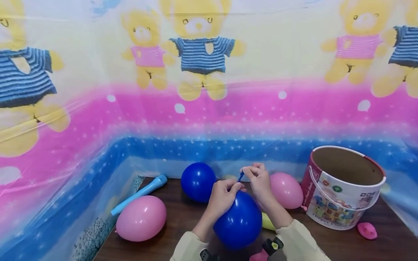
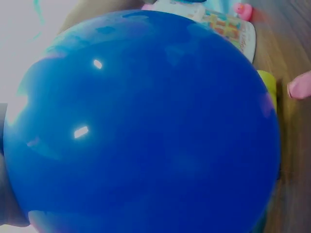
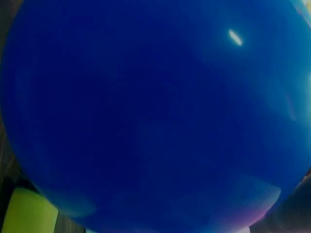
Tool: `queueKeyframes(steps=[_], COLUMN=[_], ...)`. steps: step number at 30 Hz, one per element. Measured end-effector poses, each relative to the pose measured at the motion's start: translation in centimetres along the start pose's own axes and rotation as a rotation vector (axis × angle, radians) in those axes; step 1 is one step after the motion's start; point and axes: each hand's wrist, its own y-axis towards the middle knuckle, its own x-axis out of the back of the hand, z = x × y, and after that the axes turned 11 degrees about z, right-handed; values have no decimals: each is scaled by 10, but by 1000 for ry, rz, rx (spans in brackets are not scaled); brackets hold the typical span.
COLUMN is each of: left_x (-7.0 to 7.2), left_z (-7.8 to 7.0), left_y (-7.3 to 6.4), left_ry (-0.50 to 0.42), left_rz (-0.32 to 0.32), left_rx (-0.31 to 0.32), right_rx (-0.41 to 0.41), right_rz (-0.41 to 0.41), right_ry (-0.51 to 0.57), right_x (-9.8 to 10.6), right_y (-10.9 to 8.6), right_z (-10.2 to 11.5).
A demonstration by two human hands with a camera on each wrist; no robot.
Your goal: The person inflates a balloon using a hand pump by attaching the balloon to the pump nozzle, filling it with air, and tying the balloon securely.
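An inflated blue balloon [image 1: 238, 223] hangs below both hands in the head view, its neck [image 1: 241, 176] pulled up and stretched. My left hand [image 1: 222, 197] pinches the base of the neck between thumb and fingers. Just above and to the right, my right hand [image 1: 261, 181] pinches the neck's end. In the left wrist view the same blue balloon [image 2: 146, 126] fills most of the picture and hides the fingers. The balloon [image 3: 150, 111] also covers nearly all of the right wrist view.
Around the hands on the dark wooden table [image 1: 176, 224] are another blue balloon [image 1: 198, 182], pink balloons [image 1: 141, 218] [image 1: 286, 190], a light blue tube [image 1: 140, 194], a yellow-green object [image 1: 268, 221], a handled bucket [image 1: 339, 203] and a small pink item [image 1: 367, 231]. A bear-printed sheet [image 1: 261, 119] stands behind.
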Motion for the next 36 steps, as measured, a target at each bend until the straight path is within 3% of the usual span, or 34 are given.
queueKeyframes(steps=[6, 11, 13, 19, 26, 30, 36], left_x=[2, 9, 15, 39, 60, 56, 30], left_z=[8, 20, 26, 44, 57, 59, 62], left_y=[-3, -8, -11, -23, -30, -34, -37], left_ry=[12, 46, 51, 41, 250, 349, 462], left_rz=[-12, -18, -34, -143, -305, -362, -437], left_rx=[16, -24, -33, 20, 31, -10, -166], right_rx=[-3, 60, 73, 67, 52, 27, -61], right_rz=[229, 317, 313, 259, 273, 322, 426], right_ry=[1, -100, -162, -295, -524, -603, -592], right_x=[-4, -1, 2, 27, 61, 73, 81], right_y=[-15, -16, -16, -17, -31, -37, -38], right_z=[-10, -22, -30, -61, -110, -130, -143])
